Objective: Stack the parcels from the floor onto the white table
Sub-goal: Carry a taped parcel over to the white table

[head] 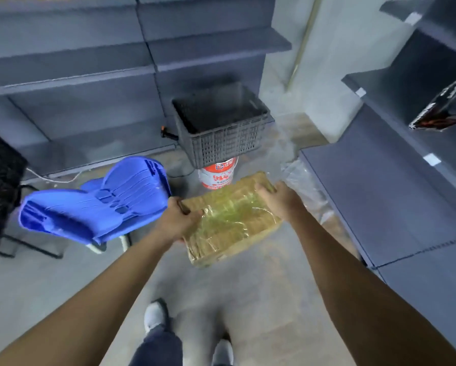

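Note:
A flat brown parcel wrapped in glossy clear tape hangs in the air in front of me, above the grey floor. My left hand grips its near-left edge, thumb on top. My right hand grips its far-right corner with the fingers curled over the edge. The parcel is tilted, its far end higher. No white table is in view.
A blue plastic chair stands to the left, close to my left hand. A dark slotted crate sits on a red and white bucket straight ahead. Grey shelving runs along the back, more grey shelves on the right. Crumpled clear plastic lies by the right shelf.

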Tool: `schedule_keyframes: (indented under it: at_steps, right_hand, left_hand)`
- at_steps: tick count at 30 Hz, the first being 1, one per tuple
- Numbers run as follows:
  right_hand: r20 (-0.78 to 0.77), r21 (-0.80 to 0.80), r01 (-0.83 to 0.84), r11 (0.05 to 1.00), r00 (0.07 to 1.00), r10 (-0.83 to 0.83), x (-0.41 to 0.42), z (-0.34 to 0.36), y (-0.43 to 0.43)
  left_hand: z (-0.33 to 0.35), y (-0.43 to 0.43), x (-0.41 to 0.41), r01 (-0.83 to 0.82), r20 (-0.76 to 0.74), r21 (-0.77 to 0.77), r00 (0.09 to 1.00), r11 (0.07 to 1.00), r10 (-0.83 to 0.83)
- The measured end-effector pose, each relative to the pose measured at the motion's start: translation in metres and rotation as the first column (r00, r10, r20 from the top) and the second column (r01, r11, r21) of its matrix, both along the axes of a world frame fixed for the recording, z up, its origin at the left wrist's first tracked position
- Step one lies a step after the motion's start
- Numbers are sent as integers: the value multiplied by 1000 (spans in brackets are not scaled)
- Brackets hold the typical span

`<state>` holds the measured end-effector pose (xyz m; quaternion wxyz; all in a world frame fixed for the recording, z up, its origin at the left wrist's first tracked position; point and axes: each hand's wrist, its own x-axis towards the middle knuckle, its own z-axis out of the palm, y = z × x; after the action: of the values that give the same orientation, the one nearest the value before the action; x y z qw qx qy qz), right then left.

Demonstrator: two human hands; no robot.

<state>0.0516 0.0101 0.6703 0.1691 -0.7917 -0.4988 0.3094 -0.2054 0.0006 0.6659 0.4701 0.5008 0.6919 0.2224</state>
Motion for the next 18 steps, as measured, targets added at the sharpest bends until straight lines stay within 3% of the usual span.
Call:
schedule_keyframes:
  at_steps: [5,9,14,18]
  right_hand:
    - [-41,3,-271,963,962,270,-87,27,22]
    - [-39,16,-417,909,908,418,-174,43,39]
    - [-10,15,-602,799,799,602,-297,55,46]
    - [36,15,-702,712,712,701,-397,65,41]
  left_hand:
    - [24,-30,-88,-204,-27,19,979,979,204]
    - [39,-57,-158,-393,-127,50,909,918,396]
    - [49,-94,-252,-688,-20,76,723,722,691]
    - [50,-119,-333,-769,10,118,634,629,773]
